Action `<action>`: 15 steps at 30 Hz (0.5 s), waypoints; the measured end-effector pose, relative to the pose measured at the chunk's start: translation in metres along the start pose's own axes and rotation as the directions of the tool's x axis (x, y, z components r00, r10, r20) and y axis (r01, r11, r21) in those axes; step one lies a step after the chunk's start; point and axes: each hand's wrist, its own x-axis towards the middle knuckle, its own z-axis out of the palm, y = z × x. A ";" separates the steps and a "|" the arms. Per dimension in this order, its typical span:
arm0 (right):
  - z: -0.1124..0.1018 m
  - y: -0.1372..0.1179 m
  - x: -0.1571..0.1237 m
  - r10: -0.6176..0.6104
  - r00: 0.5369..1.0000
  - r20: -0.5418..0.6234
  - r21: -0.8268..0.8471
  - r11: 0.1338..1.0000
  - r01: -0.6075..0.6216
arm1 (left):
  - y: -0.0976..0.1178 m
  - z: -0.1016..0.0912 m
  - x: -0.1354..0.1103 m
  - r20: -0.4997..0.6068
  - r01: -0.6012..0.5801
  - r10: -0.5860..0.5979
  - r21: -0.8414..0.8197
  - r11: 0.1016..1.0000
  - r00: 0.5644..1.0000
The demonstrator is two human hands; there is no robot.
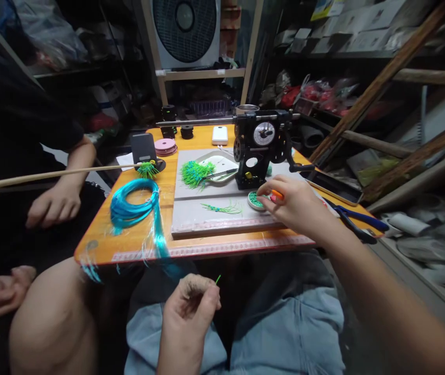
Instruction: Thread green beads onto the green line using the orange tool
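Observation:
My left hand (193, 304) is held low over my lap, thumb and fingers pinched on a thin green strand (218, 279) whose tip sticks out. My right hand (288, 200) reaches to a small round dish (255, 207) of tiny green beads, its fingertips at the beads. An orange tool (277, 194) is tucked in its fingers; its full shape is hidden, and whether a bead is pinched I cannot make out. Left of the dish, several green strands with blue-green beads (220, 209) lie on the grey board (191, 225). A bushy green bundle (197, 173) rests behind them.
A black hand-cranked winding machine (259, 148) stands behind the dish. A coil of shiny blue fibre (134, 205) hangs over the table's front edge. Blue-handled pliers (359, 216) lie at right. At left, a person sits beside a long wooden stick (54, 176) with a green tuft.

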 end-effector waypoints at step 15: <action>0.033 -0.097 -0.100 0.180 0.886 0.428 0.849 0.257 -0.462 | 0.011 -0.011 -0.030 0.136 0.067 -0.064 -0.019 0.998 0.989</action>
